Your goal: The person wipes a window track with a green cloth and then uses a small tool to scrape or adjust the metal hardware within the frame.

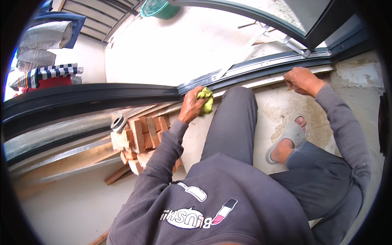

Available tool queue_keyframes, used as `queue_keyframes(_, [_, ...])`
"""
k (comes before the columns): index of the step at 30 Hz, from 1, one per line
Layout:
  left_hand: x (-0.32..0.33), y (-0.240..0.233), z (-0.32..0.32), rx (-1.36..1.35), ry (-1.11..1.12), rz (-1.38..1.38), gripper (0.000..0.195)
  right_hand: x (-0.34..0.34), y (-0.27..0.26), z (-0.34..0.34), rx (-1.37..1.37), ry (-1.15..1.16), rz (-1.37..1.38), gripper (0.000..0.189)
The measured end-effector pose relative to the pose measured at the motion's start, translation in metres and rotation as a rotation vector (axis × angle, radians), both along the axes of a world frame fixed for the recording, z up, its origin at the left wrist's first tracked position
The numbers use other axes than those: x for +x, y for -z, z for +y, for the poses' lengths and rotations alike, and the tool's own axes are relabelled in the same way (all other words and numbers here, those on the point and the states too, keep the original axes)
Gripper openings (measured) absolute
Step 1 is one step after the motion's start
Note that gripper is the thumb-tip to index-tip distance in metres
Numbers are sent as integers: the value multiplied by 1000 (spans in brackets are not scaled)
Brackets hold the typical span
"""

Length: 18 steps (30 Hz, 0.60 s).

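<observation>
My left hand [192, 104] is closed around a crumpled yellow-green cloth [207, 101], close to the dark metal window frame [122, 93] where two sections meet. On the right, my right hand [301, 81] is closed with a small, thin, pointed thing [289, 88] showing below the fingers; what it is cannot be told. That hand is just below the frame's lower rail and a pale ledge [272, 80]. Beyond it, a dark-framed sash [309, 39] stands swung outward, joined to the rail by a silvery metal stay [245, 49].
Stacked red bricks [147, 131] stand left of my knee, with a grey ring-shaped item [118, 124] on top. A wooden board [70, 159] lies further left. Outside are a green bucket [160, 9], a dark railing [98, 18] and hanging clothes [49, 36]. My sandalled foot [288, 141] rests on the floor.
</observation>
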<state>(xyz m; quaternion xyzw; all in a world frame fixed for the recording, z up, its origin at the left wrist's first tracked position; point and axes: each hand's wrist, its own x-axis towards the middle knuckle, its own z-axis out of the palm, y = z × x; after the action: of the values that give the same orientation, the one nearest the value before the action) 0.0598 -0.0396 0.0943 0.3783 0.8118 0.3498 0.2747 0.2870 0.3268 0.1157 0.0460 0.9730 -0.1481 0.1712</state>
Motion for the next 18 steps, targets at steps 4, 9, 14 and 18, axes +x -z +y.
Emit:
queue_keyframes(4, [9,2,4,31,-229,-366,20,2,4,1,-21,39,-26,7])
queue_keyframes(9, [-13,-7,1,254,-482,-830,39,-4,-7,-4,-27,67,-63,8])
queue_keyframes(14, [-13,-35,19,453,-546,-1092,37,-5,-7,5,-281,165,-8,11])
queue_keyframes(18, [5,-70,43,729,-530,-1377,25,-19,-30,1,-763,554,-144,23])
